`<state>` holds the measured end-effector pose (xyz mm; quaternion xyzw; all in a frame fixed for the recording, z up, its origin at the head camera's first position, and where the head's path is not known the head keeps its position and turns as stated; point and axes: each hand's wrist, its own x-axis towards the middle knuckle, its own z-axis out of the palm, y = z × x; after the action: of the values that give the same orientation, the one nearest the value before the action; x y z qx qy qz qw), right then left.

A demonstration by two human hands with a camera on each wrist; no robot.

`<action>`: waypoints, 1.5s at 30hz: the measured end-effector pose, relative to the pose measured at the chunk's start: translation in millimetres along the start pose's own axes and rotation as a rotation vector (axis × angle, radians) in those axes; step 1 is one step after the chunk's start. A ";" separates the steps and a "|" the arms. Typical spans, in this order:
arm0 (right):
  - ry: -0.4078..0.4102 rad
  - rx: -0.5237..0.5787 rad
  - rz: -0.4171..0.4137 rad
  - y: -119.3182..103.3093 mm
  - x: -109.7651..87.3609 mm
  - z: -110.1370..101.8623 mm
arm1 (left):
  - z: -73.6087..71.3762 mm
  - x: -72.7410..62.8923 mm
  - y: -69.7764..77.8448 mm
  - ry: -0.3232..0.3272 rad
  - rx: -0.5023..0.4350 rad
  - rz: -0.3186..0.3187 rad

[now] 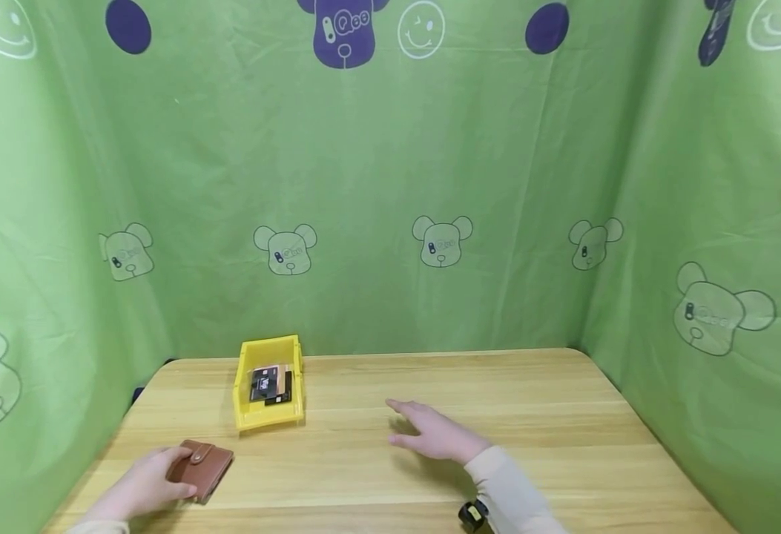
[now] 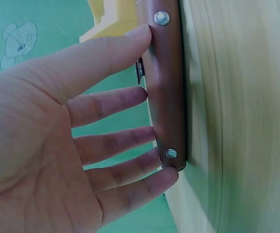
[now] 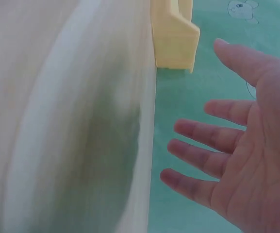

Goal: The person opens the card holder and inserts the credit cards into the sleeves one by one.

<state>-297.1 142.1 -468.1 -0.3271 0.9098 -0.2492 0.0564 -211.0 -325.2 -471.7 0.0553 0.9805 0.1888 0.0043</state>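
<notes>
A brown wallet [image 1: 207,467] with a snap strap lies on the wooden table at the left front. My left hand [image 1: 142,483] is at it, thumb and fingers spread along its near side. In the left wrist view the fingertips [image 2: 166,179] meet or overlap the wallet's edge [image 2: 166,97], where two metal studs show; the fingers are fairly straight. My right hand [image 1: 438,434] hovers over the middle of the table, holding nothing. From the right wrist view, its fingers [image 3: 203,158] are spread and loosely extended.
Behind the wallet stands a yellow bin [image 1: 270,426] with several cards [image 1: 266,383] inside, one marked VIP. Green printed curtains [image 1: 377,297] enclose the table [image 1: 363,475] at the back and sides. A black device [image 1: 473,515] sits at my right wrist.
</notes>
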 end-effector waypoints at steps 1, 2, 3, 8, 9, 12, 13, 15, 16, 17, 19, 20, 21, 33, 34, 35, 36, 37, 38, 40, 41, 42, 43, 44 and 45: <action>0.000 0.001 -0.004 -1.9 1.2 1.6 | 0.9 0.5 2.5 -0.001 0.002 -0.001; 0.000 0.004 -0.006 -3.7 2.3 3.1 | 1.7 1.2 5.4 -0.006 0.003 -0.001; -0.001 0.004 -0.009 -5.2 3.3 4.7 | 2.7 2.0 8.4 -0.009 0.003 0.001; -0.006 0.006 -0.009 -10.3 6.8 11.7 | 10.8 6.1 24.6 -0.019 -0.005 0.008; -0.008 0.004 -0.006 -11.1 7.1 12.8 | 12.9 7.0 28.2 -0.024 -0.006 0.008; -0.020 0.005 0.003 -13.0 7.4 15.6 | 18.5 10.0 39.5 -0.043 -0.017 0.011; -0.023 0.008 0.004 -13.6 7.4 16.2 | 20.3 11.1 43.5 -0.051 -0.023 0.013; -0.027 0.016 0.008 -14.3 7.4 17.2 | 23.9 13.5 51.3 -0.062 -0.034 0.015; -0.029 0.019 0.007 -14.4 7.5 17.7 | 25.6 14.7 55.3 -0.064 -0.037 0.022; -0.030 0.020 0.006 -14.3 7.6 18.0 | 27.1 16.1 59.3 -0.066 -0.039 0.034; -0.029 0.017 0.002 -13.6 7.9 18.9 | 30.4 18.8 67.2 -0.066 -0.044 0.059; -0.030 0.014 0.002 -13.0 8.1 19.2 | 32.4 20.3 71.2 -0.068 -0.042 0.073; -0.032 0.013 0.000 -12.5 8.2 19.4 | 34.2 22.0 75.5 -0.072 -0.042 0.086; -0.018 0.033 0.007 -7.4 11.5 20.0 | 49.3 49.3 133.9 -0.163 -0.074 0.251; -0.018 0.033 0.005 -7.4 12.1 20.0 | 51.3 52.4 137.7 -0.166 -0.071 0.269; -0.018 0.031 0.002 -7.2 12.7 20.2 | 53.1 55.5 141.4 -0.169 -0.072 0.286; -0.019 0.028 -0.001 -7.1 13.4 20.6 | 55.0 58.3 145.1 -0.173 -0.073 0.298; -0.020 0.025 0.000 -7.3 14.0 20.7 | 57.0 61.3 148.4 -0.174 -0.069 0.312; -0.022 0.024 0.000 -7.5 14.7 21.0 | 58.9 64.2 151.5 -0.174 -0.065 0.328; -0.023 0.032 0.003 -8.3 16.0 21.4 | 63.2 69.8 157.4 -0.171 -0.053 0.354; -0.023 0.034 0.006 -8.8 16.7 21.6 | 64.5 72.1 160.8 -0.173 -0.053 0.358; -0.022 0.038 0.011 -9.3 17.4 21.7 | 65.9 74.5 163.9 -0.174 -0.051 0.363; -0.021 0.045 0.014 -10.0 18.0 21.6 | 66.9 76.9 166.8 -0.175 -0.046 0.372; -0.020 0.046 0.015 -10.3 19.0 21.6 | 67.4 78.8 170.3 -0.180 -0.048 0.374; -0.018 0.049 0.015 -10.3 20.0 22.0 | 68.3 81.0 173.3 -0.183 -0.048 0.380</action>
<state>-301.0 113.7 -481.0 -0.3210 0.9053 -0.2680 0.0745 -271.1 -131.2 -469.9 0.2559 0.9432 0.2035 0.0590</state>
